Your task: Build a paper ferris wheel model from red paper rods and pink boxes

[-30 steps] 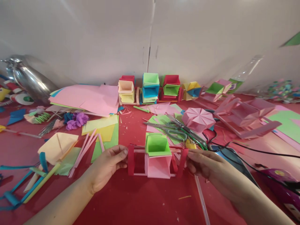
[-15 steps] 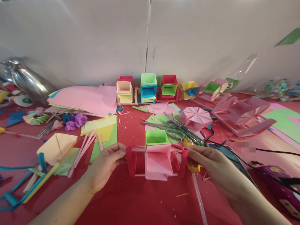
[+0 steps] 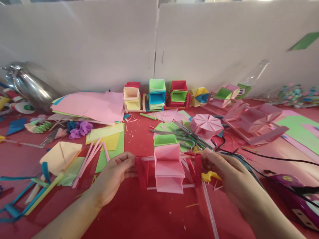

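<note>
Both my hands hold a small paper model over the red tabletop (image 3: 139,212). The model is a red frame (image 3: 142,172) of folded strips and thin pink rods, carrying a pink paper box (image 3: 168,167) with a green paper box (image 3: 164,139) behind it. My left hand (image 3: 113,176) pinches the frame's left red upright. Closed fingers of my right hand (image 3: 224,172) grip the right red upright. The pink box's folded underside faces me.
Scissors (image 3: 184,137) and a pink pleated paper disc (image 3: 206,125) lie just behind the model. A row of coloured paper boxes (image 3: 157,94) stands by the white wall. Pink paper sheets (image 3: 92,106) are back left, black cables (image 3: 261,156) and a purple tool (image 3: 296,196) on the right.
The model has tipped away from me in both hands: the green box's opening swung back and the pink box's underside turned up toward me. Both hands kept their grip.
</note>
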Available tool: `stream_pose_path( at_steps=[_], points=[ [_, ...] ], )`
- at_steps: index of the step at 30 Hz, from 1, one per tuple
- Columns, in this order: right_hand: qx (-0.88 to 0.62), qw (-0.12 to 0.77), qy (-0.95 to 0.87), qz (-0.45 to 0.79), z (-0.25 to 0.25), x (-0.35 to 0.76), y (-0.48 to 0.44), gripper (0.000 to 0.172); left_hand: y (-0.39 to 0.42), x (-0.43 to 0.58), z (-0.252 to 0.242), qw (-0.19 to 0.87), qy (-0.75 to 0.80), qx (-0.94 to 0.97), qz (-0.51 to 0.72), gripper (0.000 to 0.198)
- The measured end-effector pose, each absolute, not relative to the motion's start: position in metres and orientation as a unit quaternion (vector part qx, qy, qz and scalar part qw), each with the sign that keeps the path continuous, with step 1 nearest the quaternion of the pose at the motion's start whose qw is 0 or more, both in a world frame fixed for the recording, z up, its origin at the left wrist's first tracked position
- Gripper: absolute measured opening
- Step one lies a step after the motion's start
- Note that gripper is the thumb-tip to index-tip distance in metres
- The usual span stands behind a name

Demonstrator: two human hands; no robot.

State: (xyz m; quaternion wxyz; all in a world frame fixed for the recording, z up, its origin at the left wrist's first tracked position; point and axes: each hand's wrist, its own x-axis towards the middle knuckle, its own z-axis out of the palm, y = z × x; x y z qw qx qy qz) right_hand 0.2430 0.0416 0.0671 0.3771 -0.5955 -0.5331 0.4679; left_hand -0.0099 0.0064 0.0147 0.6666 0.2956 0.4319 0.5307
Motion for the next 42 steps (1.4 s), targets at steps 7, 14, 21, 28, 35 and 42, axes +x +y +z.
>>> stream_pose_path(
  at_steps=[7, 14, 21, 28, 35, 42],
  points=[
    [-0.591, 0.343, -0.563, 0.464, 0.077, 0.235, 0.042, 0.047, 0.005, -0.009, 0.016, 0.655, 0.434, 0.305, 0.538, 0.01],
    [-0.585, 0.292, -0.584, 0.482, 0.078, 0.235, 0.053, 0.049, 0.006, -0.011, 0.017, 0.657, 0.428, 0.301, 0.543, 0.014],
    [-0.613, 0.254, -0.58, 0.473, 0.072, 0.232, 0.055, 0.048, 0.004, -0.014, 0.02, 0.639, 0.44, 0.287, 0.562, 0.014],
    [-0.62, 0.257, -0.593, 0.445, 0.071, 0.23, 0.052, 0.046, 0.003, -0.012, 0.022, 0.62, 0.453, 0.284, 0.574, 0.013],
    [-0.61, 0.281, -0.595, 0.441, 0.069, 0.231, 0.053, 0.044, 0.004, -0.012, 0.023, 0.658, 0.375, 0.281, 0.589, 0.019],
    [-0.607, 0.291, -0.594, 0.44, 0.066, 0.231, 0.051, 0.042, 0.001, -0.013, 0.02, 0.652, 0.403, 0.315, 0.56, 0.026]
  ],
)
